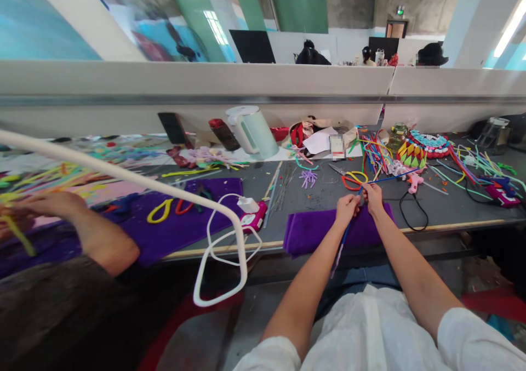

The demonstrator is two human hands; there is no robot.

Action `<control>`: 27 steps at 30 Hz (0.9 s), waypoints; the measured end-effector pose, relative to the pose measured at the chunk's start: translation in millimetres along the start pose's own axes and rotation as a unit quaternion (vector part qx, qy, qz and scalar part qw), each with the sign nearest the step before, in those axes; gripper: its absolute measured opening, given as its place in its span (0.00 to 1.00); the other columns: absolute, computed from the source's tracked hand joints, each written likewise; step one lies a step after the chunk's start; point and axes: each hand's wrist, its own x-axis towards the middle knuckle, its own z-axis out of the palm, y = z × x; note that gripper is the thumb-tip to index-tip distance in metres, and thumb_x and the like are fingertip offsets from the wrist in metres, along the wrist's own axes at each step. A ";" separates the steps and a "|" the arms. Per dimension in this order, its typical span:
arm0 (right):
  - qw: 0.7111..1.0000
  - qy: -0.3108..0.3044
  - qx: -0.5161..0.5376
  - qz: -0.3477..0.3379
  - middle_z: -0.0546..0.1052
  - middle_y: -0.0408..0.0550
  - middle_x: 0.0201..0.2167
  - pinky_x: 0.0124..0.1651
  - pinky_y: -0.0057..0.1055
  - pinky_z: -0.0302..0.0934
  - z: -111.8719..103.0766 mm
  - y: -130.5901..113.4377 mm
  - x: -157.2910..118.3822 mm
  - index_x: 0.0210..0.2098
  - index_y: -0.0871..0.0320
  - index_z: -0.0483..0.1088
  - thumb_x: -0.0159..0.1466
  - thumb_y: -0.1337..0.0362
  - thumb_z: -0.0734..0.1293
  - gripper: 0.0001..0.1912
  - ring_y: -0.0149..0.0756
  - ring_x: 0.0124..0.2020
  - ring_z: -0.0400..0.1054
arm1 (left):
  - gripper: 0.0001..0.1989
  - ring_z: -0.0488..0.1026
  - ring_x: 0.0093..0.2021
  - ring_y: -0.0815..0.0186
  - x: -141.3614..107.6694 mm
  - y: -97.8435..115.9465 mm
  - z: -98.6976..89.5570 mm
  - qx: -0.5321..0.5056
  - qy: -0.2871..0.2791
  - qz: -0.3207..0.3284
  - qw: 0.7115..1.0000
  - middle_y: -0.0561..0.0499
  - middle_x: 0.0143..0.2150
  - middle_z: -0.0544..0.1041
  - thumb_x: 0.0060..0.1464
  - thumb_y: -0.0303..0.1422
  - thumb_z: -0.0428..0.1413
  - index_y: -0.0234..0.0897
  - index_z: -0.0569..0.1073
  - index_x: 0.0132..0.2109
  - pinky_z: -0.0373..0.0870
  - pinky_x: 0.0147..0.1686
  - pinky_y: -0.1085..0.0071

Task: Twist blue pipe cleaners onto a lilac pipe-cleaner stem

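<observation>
My left hand (348, 207) pinches a blue pipe cleaner (392, 177) over the table's front edge. Close beside it, my right hand (373, 199) grips the same pipe cleaner, its fingers closed. One end of the blue stem runs out to the right; a paler, purplish end hangs down to the left. Beneath both hands lies a folded purple towel (302, 229). Just beyond my fingers are scissors (354, 181) with red and yellow handles. A pink glue gun (416, 182) rests to the right, and a small purple pipe-cleaner shape (309, 179) to the left.
A white lamp arm (156, 182) crosses the left foreground. Behind stand a pale green kettle (258, 132) and bundles of coloured pipe cleaners (376, 152). A pink power strip (255, 217) with white cable sits left of the towel. At far left, a co-worker's arm (98, 231) reaches over the table.
</observation>
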 end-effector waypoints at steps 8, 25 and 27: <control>0.993 -0.078 0.069 0.060 0.62 0.36 0.14 0.15 0.22 0.46 -0.8 -8.3 -2.0 0.22 0.57 0.61 0.49 0.58 0.68 0.12 0.22 0.13 0.52 | 0.19 0.59 0.11 0.75 3.5 2.2 -10.2 -0.167 -0.073 -0.057 0.982 0.56 0.14 0.66 0.45 0.47 0.56 0.34 0.66 0.25 0.50 0.13 0.77; 0.998 -0.023 0.056 0.015 0.57 0.34 0.12 0.14 0.21 0.42 -3.7 -4.3 2.6 0.19 0.57 0.58 0.50 0.58 0.68 0.15 0.21 0.12 0.47 | 0.20 0.60 0.14 0.74 -0.1 4.0 -1.5 -0.129 -0.091 -0.059 0.986 0.55 0.17 0.67 0.46 0.50 0.54 0.34 0.67 0.27 0.54 0.16 0.75; 0.999 0.019 0.033 -0.009 0.57 0.33 0.11 0.14 0.22 0.40 -2.6 -0.7 3.7 0.19 0.57 0.58 0.50 0.58 0.68 0.15 0.21 0.12 0.46 | 0.20 0.62 0.16 0.73 -2.9 4.3 2.7 -0.028 -0.032 -0.009 0.999 0.55 0.18 0.68 0.47 0.49 0.53 0.35 0.67 0.26 0.56 0.19 0.74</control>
